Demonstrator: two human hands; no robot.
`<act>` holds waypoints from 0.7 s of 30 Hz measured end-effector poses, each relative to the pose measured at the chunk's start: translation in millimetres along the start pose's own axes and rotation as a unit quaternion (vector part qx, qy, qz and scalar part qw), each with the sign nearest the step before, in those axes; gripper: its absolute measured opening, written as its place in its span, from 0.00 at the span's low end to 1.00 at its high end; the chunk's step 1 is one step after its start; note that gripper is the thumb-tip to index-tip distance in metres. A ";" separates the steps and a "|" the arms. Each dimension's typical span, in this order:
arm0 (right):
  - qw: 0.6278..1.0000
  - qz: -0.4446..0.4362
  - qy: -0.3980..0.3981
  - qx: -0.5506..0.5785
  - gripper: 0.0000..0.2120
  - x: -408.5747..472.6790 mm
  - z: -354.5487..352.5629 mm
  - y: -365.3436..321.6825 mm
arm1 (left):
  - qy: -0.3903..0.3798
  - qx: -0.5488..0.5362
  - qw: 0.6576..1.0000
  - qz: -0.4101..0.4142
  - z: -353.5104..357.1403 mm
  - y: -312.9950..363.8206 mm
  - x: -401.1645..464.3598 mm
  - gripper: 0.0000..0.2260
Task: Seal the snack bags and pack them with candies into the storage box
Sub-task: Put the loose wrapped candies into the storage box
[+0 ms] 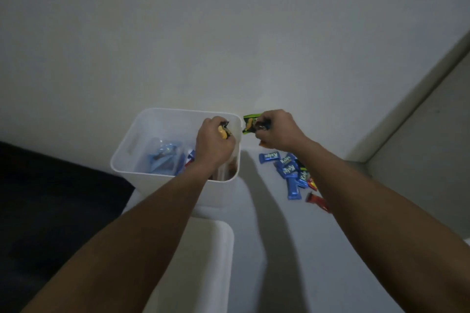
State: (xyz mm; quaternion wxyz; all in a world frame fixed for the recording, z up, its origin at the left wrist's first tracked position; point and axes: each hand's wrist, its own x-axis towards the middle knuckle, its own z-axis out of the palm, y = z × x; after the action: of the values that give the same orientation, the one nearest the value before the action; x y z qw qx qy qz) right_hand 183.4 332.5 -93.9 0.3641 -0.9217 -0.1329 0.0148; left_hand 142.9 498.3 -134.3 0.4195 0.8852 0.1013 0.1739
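A white storage box (132, 150) stands on the white surface, with blue packets (165, 157) lying inside it. My left hand (213, 145) hovers over the box's right side, closed on a dark and yellow candy (46, 132). To the right of the box, my right hand (277, 129) grips a green snack packet (249, 123) along with other small wrapped candies. Several blue candies (290, 170) and red candies (318, 201) lie loose on the surface under my right forearm.
A white lid or tray (203, 262) lies in front of the box, near me. A dark area (50, 198) lies to the left of the white surface. A raised grey ledge (407, 109) runs along the right.
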 end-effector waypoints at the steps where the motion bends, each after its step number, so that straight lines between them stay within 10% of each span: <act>1: 1.000 -0.010 -0.012 -0.018 0.06 5.8 7.6 -13.6 | -0.001 0.005 1.000 -0.022 -12.3 -8.2 3.3 0.17; 9: 0.988 -0.027 -0.103 -0.112 0.08 41.2 81.4 -77.7 | -0.025 -0.031 0.973 -0.228 -63.0 -66.8 18.9 0.17; 14: 0.987 -0.010 -0.131 -0.095 0.27 51.4 104.9 -83.3 | -0.099 -0.149 0.932 -0.314 -62.4 -82.0 32.1 0.31; 21: 0.999 0.046 -0.024 -0.017 0.13 57.5 74.5 -55.0 | 0.020 -0.103 0.945 -0.309 -51.0 -73.4 41.8 0.30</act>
State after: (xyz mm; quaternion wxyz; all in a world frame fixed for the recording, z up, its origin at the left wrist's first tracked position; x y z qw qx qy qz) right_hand 216.7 435.4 -107.5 0.3440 -0.9323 -0.0995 0.0510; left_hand 158.8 594.0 -152.1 0.5394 0.7586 0.3599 0.0633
